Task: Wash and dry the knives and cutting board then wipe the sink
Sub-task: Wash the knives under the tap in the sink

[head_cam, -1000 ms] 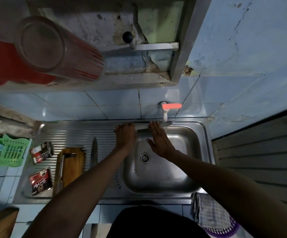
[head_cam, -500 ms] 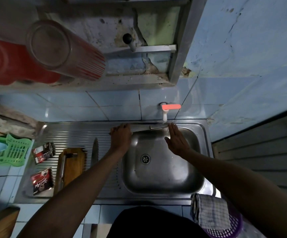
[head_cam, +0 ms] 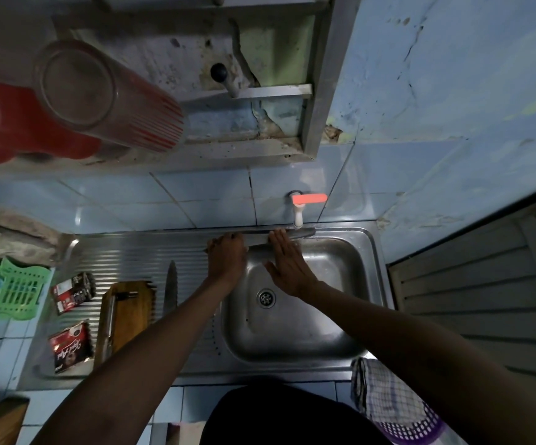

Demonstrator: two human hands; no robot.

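A long knife [head_cam: 258,239] lies along the back rim of the steel sink [head_cam: 369,252], its tip under the white tap [head_cam: 298,216]. My left hand [head_cam: 226,258] is closed around its handle end. My right hand [head_cam: 287,268] is flat with fingers straight, its fingertips resting on the blade. A second knife [head_cam: 171,289] lies on the ribbed drainboard, beside the wooden cutting board [head_cam: 133,308]. A third knife [head_cam: 111,316] rests on the board's left side. Whether water is running I cannot tell.
A checked cloth [head_cam: 380,391] sits on a purple basket [head_cam: 411,428] at the sink's front right. Two red sachets [head_cam: 71,345] and a green rack [head_cam: 16,292] are left of the board. A shelf with a glass [head_cam: 99,94] and red cups hangs overhead.
My right hand slid right along the blade toward the tap, then came back left toward my left hand. My left hand kept its hold in place.
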